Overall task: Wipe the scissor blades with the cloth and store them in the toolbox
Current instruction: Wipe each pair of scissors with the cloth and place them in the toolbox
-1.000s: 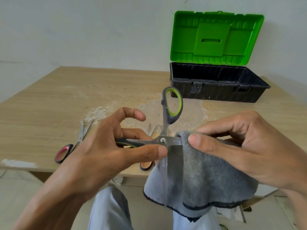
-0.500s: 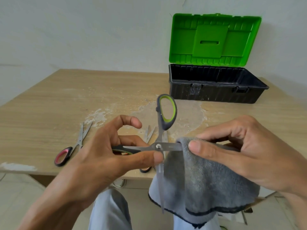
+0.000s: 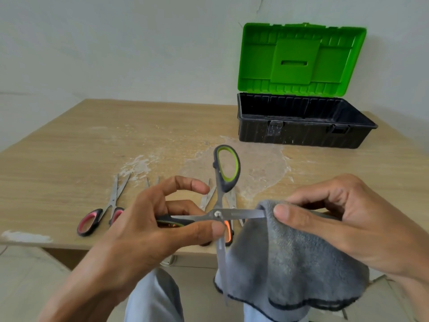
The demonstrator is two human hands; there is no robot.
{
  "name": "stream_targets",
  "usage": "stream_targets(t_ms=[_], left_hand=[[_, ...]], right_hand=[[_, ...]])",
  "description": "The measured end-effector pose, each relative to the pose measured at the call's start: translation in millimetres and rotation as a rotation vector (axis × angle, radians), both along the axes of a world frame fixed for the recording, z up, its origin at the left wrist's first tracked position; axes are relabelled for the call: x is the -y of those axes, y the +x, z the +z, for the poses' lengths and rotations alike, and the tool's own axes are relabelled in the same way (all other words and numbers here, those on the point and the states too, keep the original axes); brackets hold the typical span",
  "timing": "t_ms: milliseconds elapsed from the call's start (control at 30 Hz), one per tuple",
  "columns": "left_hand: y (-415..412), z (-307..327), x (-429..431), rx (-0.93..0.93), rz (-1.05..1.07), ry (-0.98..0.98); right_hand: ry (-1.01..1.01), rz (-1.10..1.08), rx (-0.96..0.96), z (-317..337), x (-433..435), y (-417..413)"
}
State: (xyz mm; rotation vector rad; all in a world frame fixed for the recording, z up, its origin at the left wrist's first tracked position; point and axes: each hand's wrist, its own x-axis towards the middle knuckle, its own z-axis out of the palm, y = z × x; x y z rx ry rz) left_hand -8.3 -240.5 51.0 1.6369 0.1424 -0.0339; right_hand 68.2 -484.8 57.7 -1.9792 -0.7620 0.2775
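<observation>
My left hand [image 3: 148, 231] grips the lower handle of grey scissors with green-lined loops [image 3: 226, 168], which are spread wide apart. One blade runs horizontally to the right, the other points down. My right hand [image 3: 343, 219] pinches a grey cloth [image 3: 290, 266] around the horizontal blade, thumb on top. The toolbox [image 3: 301, 129], black with an upright green lid, stands open at the far right of the table.
Red-handled scissors [image 3: 99, 214] lie on the wooden table [image 3: 69, 159] at the left. Orange-handled scissors [image 3: 228, 231] lie behind the held pair, partly hidden. White dusty patches cover the table's middle. My knees show below the table edge.
The scissors and both hands sit slightly lower in view, and the cloth has slid a little outward along the horizontal blade, baring more metal near the pivot.
</observation>
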Motion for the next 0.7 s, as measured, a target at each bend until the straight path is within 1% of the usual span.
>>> stream_targets(t_ms=[100,300,433,567,700], left_hand=[[2.1,-4.6,-3.1,-0.001,-0.066,0.030],[7.3,-5.1,-4.2,0.067,-0.089,0.144],[9.7,-6.9,-3.9,0.113,-0.081,0.188],[11.0,-5.8,0.8,0.137,-0.026,0.248],[10.0,-3.5,0.6,0.157,-0.069,0.303]], right_hand=[[-0.007,-0.021,0.024,-3.9,3.1,2.5],[0.020,-0.031,0.036,-6.0,4.7,4.0],[0.041,-0.050,0.066,-7.5,5.6,2.8],[0.044,-0.070,0.127,-8.3,4.3,0.8],[0.058,-0.092,0.109,-5.9,3.0,-3.0]])
